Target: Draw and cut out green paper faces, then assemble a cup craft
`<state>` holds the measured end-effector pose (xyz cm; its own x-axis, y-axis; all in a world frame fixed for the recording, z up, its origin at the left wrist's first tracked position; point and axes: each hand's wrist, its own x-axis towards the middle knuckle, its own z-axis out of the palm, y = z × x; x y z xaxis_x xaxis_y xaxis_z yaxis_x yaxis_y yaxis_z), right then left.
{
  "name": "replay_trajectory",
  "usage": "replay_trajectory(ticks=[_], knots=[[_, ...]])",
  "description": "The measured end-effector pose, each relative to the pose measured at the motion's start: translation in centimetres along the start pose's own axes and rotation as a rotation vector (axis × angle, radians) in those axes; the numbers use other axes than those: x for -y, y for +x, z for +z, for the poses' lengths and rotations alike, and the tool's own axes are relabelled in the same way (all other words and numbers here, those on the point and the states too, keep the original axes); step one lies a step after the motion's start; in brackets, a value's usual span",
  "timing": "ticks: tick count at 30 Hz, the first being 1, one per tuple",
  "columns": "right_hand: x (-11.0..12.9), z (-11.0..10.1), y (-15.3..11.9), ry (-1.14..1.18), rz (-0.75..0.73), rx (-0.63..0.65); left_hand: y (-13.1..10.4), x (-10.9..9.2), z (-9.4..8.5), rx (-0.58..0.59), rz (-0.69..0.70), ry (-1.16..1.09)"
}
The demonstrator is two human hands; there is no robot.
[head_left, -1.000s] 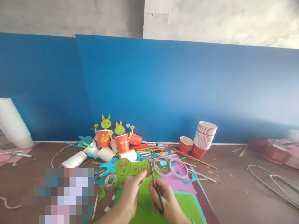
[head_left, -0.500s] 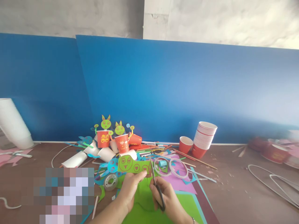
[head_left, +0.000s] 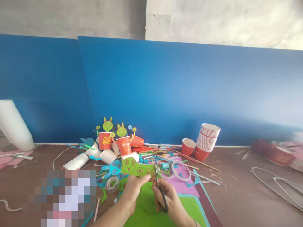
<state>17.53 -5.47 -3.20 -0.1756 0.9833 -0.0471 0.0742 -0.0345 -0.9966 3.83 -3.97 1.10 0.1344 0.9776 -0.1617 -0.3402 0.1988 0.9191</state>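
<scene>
A strip of green paper with a drawn rabbit-like face and hearts in circles is pinched in my left hand, thumb on top near its lower edge. My right hand grips black-handled scissors, their blades pointing up and away at the strip's right end. Whether the blades are fully closed is hard to make out. Beneath both hands lie green paper sheets. Just left of my left hand is a roll of clear tape, beside a blue paper rabbit head.
Red paper cups with green rabbit heads stand at the back, among white cups and scattered pens. Two clear tape rings lie on purple paper. A cup stack stands back right. Cable loops lie far right.
The strip and the scissors have shifted very slightly to the right in view, with the blades looking closer together. Both hands keep their hold, and the surroundings look the same.
</scene>
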Motion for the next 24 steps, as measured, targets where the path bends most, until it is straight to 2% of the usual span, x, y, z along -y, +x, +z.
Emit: replay_trajectory(ticks=[4, 10, 24], knots=[[0.03, 0.02, 0.00, -0.009, 0.011, -0.005, 0.19, 0.11, -0.09, -0.021, 0.028, 0.013], [-0.06, -0.03, 0.13, 0.022, 0.008, -0.011, 0.19, 0.13, -0.11, 0.009, 0.024, -0.004], [0.35, -0.05, 0.08, 0.019, 0.038, -0.035, 0.90, 0.02, -0.35, -0.069, 0.102, 0.063]])
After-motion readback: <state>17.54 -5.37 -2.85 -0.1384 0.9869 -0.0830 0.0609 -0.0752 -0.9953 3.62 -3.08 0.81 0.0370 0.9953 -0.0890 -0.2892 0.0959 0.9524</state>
